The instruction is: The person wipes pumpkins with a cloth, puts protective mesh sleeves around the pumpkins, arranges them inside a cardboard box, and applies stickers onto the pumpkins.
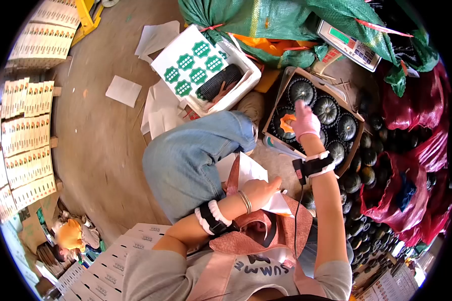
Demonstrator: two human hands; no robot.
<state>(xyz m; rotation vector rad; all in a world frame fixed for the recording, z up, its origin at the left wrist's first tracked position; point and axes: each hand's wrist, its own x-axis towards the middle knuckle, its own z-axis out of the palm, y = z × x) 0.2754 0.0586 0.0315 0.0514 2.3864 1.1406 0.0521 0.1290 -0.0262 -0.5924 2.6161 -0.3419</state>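
Observation:
My right hand (306,122), in a pink glove with bare fingertips, reaches over a cardboard box (354,111) of dark green squashes. Its fingers are stretched out, blurred at the tips. Beside the thumb side lies an orange ring-shaped label (287,123) on one squash; whether the thumb grips it is hard to tell. Another squash (327,110) sits to the right, and each squash rests in dark netting. Over my lap, my left hand (262,193) is closed on a white sheet (251,170), with part of the sheet hidden under the fingers.
A white box (253,75) with a green-printed lid (193,62) stands ahead; a dark ribbed item and fingers show inside. A digital scale (349,45) and green sacks (286,20) lie beyond. Loose squashes and red net bags (399,185) fill the right. Stacked cartons (27,135) stand left.

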